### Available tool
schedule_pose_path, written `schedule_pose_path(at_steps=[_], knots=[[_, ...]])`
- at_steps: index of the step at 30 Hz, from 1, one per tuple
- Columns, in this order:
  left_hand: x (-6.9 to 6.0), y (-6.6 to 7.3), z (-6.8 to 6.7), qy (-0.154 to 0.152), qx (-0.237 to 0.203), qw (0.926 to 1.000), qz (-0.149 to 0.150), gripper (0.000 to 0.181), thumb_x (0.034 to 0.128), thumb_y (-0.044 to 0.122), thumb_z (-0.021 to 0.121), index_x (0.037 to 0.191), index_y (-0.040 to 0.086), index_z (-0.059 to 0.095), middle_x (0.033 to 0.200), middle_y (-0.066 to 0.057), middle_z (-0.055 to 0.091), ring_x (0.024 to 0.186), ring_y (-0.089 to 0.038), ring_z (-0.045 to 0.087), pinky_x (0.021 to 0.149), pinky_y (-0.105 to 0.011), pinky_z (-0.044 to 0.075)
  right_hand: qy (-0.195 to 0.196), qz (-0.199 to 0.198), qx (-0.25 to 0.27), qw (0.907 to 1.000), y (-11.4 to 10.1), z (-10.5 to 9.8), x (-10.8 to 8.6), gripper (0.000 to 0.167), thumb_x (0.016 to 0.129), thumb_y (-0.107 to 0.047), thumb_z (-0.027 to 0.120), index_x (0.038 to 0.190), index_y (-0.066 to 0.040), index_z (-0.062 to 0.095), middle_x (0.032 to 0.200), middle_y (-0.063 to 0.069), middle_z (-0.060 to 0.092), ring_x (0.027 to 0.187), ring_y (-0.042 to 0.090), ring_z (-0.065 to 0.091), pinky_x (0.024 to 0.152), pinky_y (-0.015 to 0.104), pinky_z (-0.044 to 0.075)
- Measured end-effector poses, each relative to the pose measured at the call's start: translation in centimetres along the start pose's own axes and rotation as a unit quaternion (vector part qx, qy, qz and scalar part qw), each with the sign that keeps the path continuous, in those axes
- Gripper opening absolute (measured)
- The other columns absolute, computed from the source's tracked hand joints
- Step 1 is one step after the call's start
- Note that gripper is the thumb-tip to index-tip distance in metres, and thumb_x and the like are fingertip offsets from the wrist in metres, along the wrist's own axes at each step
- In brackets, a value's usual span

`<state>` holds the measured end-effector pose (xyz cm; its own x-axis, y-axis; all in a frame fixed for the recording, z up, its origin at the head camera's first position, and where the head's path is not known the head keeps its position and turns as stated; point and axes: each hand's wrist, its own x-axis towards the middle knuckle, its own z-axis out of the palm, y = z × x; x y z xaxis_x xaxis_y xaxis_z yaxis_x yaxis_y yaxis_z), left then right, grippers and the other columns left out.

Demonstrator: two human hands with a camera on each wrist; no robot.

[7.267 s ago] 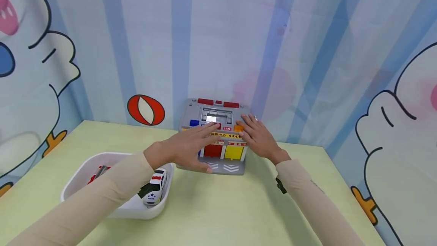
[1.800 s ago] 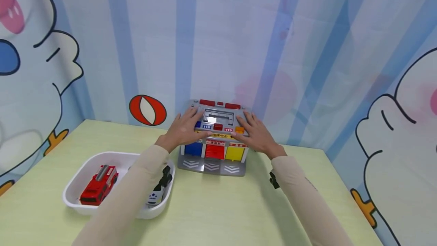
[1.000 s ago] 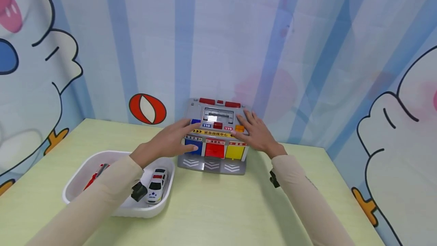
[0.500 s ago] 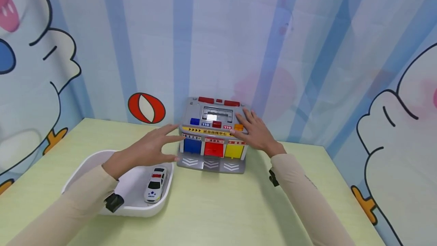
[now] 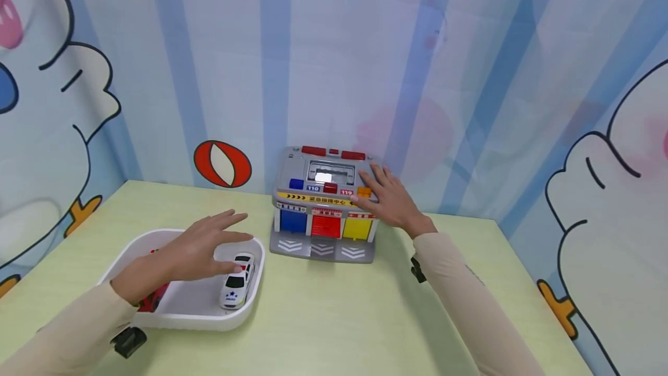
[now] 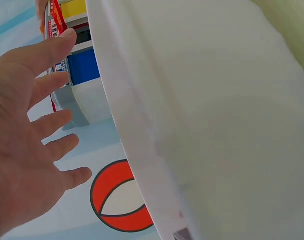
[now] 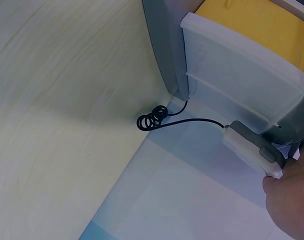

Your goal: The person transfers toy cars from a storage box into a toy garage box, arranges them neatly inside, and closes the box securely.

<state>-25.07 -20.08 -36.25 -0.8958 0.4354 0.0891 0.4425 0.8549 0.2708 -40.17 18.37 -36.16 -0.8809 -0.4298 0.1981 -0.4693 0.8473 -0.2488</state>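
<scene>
My left hand (image 5: 193, 252) hovers over the white tray (image 5: 193, 322) with its fingers spread, holding nothing; the thumb is over the white police car (image 5: 234, 290). Part of a red toy vehicle (image 5: 151, 299) shows beneath that wrist. My right hand (image 5: 392, 201) rests with extended fingers on the right side of the grey toy station's roof (image 5: 292, 168). The station has blue (image 5: 293, 221), red and yellow doors. In the left wrist view the left hand (image 6: 37, 135) is beside the tray wall (image 6: 137, 150). The right wrist view shows only part of the right hand (image 7: 294, 200).
The pale green table (image 5: 323, 318) meets a striped cartoon curtain (image 5: 334, 62) behind the station. A coiled black cord (image 7: 153, 118) runs to a small grey and white piece (image 7: 254, 150) at the station's side.
My left hand has left the station's roof and moved left and down, over the tray. My right hand stays on the roof's right side.
</scene>
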Motion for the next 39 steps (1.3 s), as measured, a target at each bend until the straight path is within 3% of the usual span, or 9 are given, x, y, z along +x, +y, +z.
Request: schedule_pose_path(at_steps=[13, 26, 34, 39], knots=[[-3.7, -2.8, -0.2, 0.017, 0.005, 0.9997, 0.017, 0.055, 0.0741, 0.034, 0.087, 0.124, 0.018, 0.071, 0.153, -0.017, 0.046, 0.143, -0.048, 0.033, 0.109, -0.071, 0.032, 0.004, -0.007, 0.002, 1.0000, 0.0, 0.1, 0.0, 0.079, 0.096, -0.061, 0.045, 0.161, -0.023, 0.021, 0.171, 0.007, 0.003, 0.156, 0.039, -0.001, 0.125, 0.059, 0.007], [-6.5, -5.8, 0.2, 0.003, 0.016, 0.9998, 0.012, 0.051, 0.0681, 0.035, 0.091, 0.113, 0.017, 0.077, 0.147, -0.020, 0.052, 0.136, -0.049, 0.040, 0.104, -0.074, 0.033, 0.008, -0.006, 0.004, 0.9999, 0.1, 0.2, 0.0, 0.080, 0.095, -0.062, 0.044, 0.161, -0.023, 0.021, 0.171, 0.007, 0.003, 0.156, 0.038, -0.002, 0.125, 0.059, 0.006], [-7.6, -7.4, 0.1, -0.043, -0.002, 0.9991, 0.007, 0.051, 0.0640, 0.030, 0.093, 0.111, 0.017, 0.077, 0.143, -0.025, 0.051, 0.131, -0.050, 0.040, 0.093, -0.064, 0.052, 0.009, -0.009, 0.002, 0.9999, 0.0, 0.4, 0.0, 0.079, 0.096, -0.062, 0.044, 0.161, -0.023, 0.020, 0.171, 0.008, 0.003, 0.156, 0.038, -0.002, 0.125, 0.059, 0.006], [-7.6, -8.2, -0.2, -0.080, -0.017, 0.9966, -0.003, 0.057, 0.0625, 0.027, 0.094, 0.115, 0.015, 0.075, 0.147, -0.029, 0.045, 0.133, -0.053, 0.035, 0.091, -0.064, 0.053, 0.013, -0.008, 0.005, 0.9999, 0.0, 0.3, 0.0, 0.078, 0.096, -0.061, 0.045, 0.160, -0.022, 0.022, 0.170, 0.008, 0.004, 0.156, 0.039, -0.001, 0.125, 0.059, 0.007]])
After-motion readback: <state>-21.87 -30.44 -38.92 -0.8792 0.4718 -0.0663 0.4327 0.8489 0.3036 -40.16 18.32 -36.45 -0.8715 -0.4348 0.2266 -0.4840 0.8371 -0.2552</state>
